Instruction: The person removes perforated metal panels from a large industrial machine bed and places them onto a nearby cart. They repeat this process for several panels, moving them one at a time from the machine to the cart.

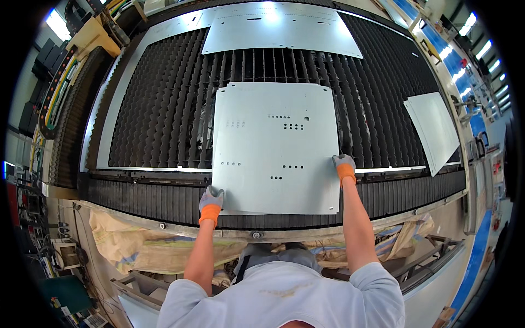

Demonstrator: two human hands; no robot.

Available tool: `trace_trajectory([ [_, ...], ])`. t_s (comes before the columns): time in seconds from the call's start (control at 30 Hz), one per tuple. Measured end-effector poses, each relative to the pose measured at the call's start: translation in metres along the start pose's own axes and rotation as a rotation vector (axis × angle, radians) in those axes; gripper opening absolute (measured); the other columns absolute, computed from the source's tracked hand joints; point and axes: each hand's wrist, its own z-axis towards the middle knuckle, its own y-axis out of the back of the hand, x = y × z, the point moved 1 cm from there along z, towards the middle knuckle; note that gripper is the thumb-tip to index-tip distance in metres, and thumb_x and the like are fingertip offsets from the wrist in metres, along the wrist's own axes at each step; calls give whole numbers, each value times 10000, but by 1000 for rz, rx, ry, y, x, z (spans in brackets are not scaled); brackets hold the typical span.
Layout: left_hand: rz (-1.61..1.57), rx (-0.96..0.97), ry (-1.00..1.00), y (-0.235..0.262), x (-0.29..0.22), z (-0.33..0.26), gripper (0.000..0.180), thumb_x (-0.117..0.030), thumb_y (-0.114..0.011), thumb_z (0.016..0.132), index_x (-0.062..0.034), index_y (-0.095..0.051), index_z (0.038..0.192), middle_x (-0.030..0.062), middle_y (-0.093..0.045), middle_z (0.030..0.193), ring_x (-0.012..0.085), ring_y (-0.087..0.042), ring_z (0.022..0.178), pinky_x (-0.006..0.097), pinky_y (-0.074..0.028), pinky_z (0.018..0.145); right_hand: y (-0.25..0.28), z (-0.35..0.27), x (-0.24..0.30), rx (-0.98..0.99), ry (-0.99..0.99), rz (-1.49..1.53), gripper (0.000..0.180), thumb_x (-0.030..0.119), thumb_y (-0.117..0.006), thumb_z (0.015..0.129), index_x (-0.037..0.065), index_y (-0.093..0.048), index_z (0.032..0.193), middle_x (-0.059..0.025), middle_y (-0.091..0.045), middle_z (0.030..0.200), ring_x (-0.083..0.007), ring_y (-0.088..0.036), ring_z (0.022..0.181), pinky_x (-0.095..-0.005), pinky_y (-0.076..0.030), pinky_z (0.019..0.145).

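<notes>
Both gloved hands, left and right, have fingers grasping a grey sheet on the black slatted surface. More sheets lie far and right; factory lights overhead.

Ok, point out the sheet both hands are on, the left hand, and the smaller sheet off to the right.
Large metal sheet (273, 147), head view, bare middle.
Left hand (211, 200), head view, glove back.
Smaller sheet (435, 128), head view, middle.

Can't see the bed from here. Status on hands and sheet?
Left hand and right hand gripping the grey perforated metal sheet on the black slatted bed. Nothing blocking.
</notes>
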Motion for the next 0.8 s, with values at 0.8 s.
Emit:
trace_trajectory([
  [0.8, -1109, 151, 199, -8, -1, 112, 580, -544, -726, 817, -9, -704, 1038, 120, -647, 1015, 223, -566, 870, 362, -473, 843, 16, -22, -13, 174, -240, 556, 743, 578, -737, 725, -39, -673, 1134, -234, -667, 1162, -368, -643, 1068, -409, -501, 906],
])
